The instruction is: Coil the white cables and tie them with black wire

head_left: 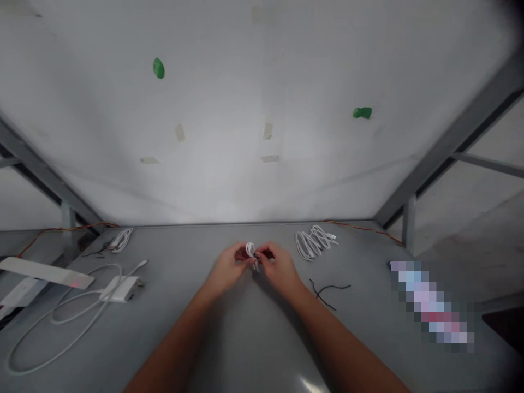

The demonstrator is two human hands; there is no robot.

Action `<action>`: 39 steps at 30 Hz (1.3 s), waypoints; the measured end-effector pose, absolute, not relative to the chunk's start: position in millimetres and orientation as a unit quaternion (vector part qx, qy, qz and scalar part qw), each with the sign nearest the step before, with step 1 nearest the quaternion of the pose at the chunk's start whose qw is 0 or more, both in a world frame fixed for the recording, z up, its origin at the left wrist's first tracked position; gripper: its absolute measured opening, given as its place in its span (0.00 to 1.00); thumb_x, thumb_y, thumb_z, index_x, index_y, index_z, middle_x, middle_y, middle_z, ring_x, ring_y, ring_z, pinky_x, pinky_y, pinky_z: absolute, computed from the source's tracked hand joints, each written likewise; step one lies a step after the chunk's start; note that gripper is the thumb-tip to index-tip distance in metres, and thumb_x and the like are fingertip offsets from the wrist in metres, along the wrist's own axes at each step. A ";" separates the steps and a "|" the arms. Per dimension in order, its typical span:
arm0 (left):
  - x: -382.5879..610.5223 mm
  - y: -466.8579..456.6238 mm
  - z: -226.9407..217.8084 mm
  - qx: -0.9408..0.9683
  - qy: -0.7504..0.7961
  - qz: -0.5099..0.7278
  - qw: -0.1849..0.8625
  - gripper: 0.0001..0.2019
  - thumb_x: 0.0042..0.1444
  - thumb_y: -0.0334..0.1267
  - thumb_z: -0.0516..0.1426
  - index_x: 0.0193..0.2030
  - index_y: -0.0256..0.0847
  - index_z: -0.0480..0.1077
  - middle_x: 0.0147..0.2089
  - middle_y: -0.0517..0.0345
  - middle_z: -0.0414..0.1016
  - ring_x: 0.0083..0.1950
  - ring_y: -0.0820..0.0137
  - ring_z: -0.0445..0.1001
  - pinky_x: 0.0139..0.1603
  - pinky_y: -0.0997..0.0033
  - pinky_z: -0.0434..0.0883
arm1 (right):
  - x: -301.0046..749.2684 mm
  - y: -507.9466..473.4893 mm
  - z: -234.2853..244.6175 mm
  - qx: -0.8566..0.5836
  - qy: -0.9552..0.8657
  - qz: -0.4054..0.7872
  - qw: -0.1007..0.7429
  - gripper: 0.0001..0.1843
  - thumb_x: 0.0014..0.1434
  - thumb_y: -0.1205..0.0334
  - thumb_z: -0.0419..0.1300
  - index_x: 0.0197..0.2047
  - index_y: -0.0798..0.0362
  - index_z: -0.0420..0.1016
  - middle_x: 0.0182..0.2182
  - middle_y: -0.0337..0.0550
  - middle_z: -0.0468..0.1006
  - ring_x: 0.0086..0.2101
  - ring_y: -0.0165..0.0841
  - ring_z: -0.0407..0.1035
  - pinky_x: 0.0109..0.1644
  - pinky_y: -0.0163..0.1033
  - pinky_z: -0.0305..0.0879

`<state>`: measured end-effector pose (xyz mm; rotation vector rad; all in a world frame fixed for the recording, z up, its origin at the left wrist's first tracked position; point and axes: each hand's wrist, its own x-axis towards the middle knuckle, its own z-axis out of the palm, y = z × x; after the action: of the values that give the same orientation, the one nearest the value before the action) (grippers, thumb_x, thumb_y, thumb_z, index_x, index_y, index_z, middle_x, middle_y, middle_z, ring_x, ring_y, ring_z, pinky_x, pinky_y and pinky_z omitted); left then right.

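My left hand (227, 268) and my right hand (278, 268) meet at the middle of the grey table (254, 349), fingertips close together. Between them they pinch a small bundle of white cable (250, 251), and a dark bit shows at the fingertips of my right hand. My fingers hide part of the bundle. Beyond my right hand lies a loosely coiled white USB cable (313, 243). A thin black wire (327, 290) lies to the right of my right wrist.
A white power adapter (123, 289) with a long looped white cable (61, 322) lies at left, near a white flat strip (45, 273). Another white coil (121, 240) sits at the back left. Orange wires (364, 232) run along the far edge before a white wall (262, 109). A pixelated patch (429, 305) covers the right.
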<state>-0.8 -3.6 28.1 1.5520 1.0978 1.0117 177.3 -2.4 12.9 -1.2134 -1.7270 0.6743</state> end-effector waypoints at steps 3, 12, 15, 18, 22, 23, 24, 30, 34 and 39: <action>-1.8 -5.3 33.8 0.649 0.443 0.408 0.464 0.15 0.58 0.46 0.64 0.47 0.38 0.77 0.45 0.47 0.82 0.46 0.61 0.79 0.52 0.61 0.74 | 179.4 -0.8 16.3 -0.490 -0.647 0.356 0.463 0.04 0.59 0.61 0.62 0.33 0.51 0.77 0.31 0.44 0.82 0.32 0.36 0.75 0.39 0.41 0.69; -3.7 -12.6 49.9 0.597 0.355 0.372 0.616 0.18 0.56 0.51 0.68 0.45 0.40 0.80 0.46 0.45 0.83 0.48 0.59 0.80 0.55 0.60 0.73 | 197.4 2.9 37.1 -0.375 -0.475 0.683 0.410 0.22 0.42 0.47 0.77 0.30 0.55 0.78 0.21 0.39 0.76 0.22 0.31 0.68 0.28 0.38 0.65; -3.7 -13.8 52.7 0.562 0.349 0.373 0.650 0.19 0.52 0.50 0.70 0.45 0.40 0.81 0.46 0.45 0.83 0.48 0.58 0.80 0.54 0.60 0.73 | 200.2 0.4 41.4 -0.352 -0.460 0.715 0.392 0.21 0.43 0.49 0.78 0.30 0.55 0.78 0.22 0.39 0.75 0.23 0.29 0.68 0.29 0.36 0.64; -3.2 -13.5 50.6 0.519 0.345 0.387 0.680 0.20 0.50 0.49 0.71 0.46 0.39 0.81 0.46 0.44 0.83 0.47 0.57 0.80 0.52 0.60 0.74 | 196.9 -1.1 40.9 -0.349 -0.512 0.661 0.422 0.18 0.48 0.49 0.74 0.30 0.53 0.78 0.24 0.39 0.76 0.24 0.30 0.68 0.31 0.38 0.66; -3.6 -10.3 44.1 0.446 0.338 0.409 0.720 0.18 0.48 0.45 0.72 0.43 0.38 0.80 0.40 0.49 0.81 0.39 0.65 0.78 0.44 0.65 0.75 | 189.8 -4.2 40.6 -0.394 -0.651 0.427 0.489 0.07 0.59 0.56 0.66 0.35 0.50 0.82 0.34 0.43 0.79 0.34 0.34 0.72 0.38 0.39 0.70; -4.0 -9.3 42.6 0.430 0.335 0.412 0.730 0.17 0.48 0.43 0.72 0.42 0.38 0.80 0.38 0.51 0.80 0.37 0.67 0.76 0.43 0.67 0.74 | 188.6 -5.4 41.0 -0.400 -0.675 0.370 0.497 0.06 0.61 0.59 0.64 0.37 0.49 0.83 0.37 0.44 0.79 0.37 0.35 0.72 0.41 0.40 0.71; -4.5 -8.4 41.2 0.417 0.333 0.414 0.737 0.17 0.47 0.42 0.72 0.42 0.37 0.80 0.37 0.52 0.78 0.35 0.69 0.75 0.41 0.68 0.74 | 187.9 -6.6 41.4 -0.401 -0.695 0.325 0.501 0.07 0.62 0.62 0.62 0.39 0.49 0.84 0.40 0.45 0.79 0.40 0.36 0.73 0.44 0.41 0.71; -6.0 -6.4 35.2 0.409 0.345 0.406 0.741 0.15 0.50 0.42 0.70 0.41 0.36 0.79 0.38 0.51 0.79 0.36 0.68 0.74 0.40 0.69 0.72 | 188.5 -9.3 41.7 -0.370 -0.761 0.223 0.483 0.08 0.65 0.68 0.60 0.39 0.50 0.81 0.38 0.45 0.80 0.42 0.37 0.74 0.50 0.42 0.70; -6.9 -7.9 34.5 0.420 0.343 0.388 0.745 0.15 0.50 0.42 0.70 0.41 0.35 0.80 0.38 0.51 0.80 0.37 0.68 0.75 0.43 0.68 0.72 | 190.2 -11.5 41.9 -0.382 -0.801 0.193 0.418 0.09 0.65 0.72 0.57 0.38 0.52 0.77 0.36 0.44 0.78 0.38 0.35 0.72 0.45 0.39 0.68; -8.7 -9.5 39.2 0.528 0.383 0.359 0.667 0.17 0.54 0.46 0.68 0.45 0.37 0.80 0.42 0.48 0.82 0.44 0.62 0.78 0.49 0.65 0.72 | 188.2 -14.6 37.8 -0.412 -0.802 0.213 0.376 0.09 0.61 0.75 0.56 0.35 0.52 0.72 0.34 0.42 0.76 0.33 0.33 0.68 0.38 0.36 0.62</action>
<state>-8.7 -9.5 39.2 1.1921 0.8641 0.8099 188.2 -14.6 37.8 -1.0539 -2.0512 0.5446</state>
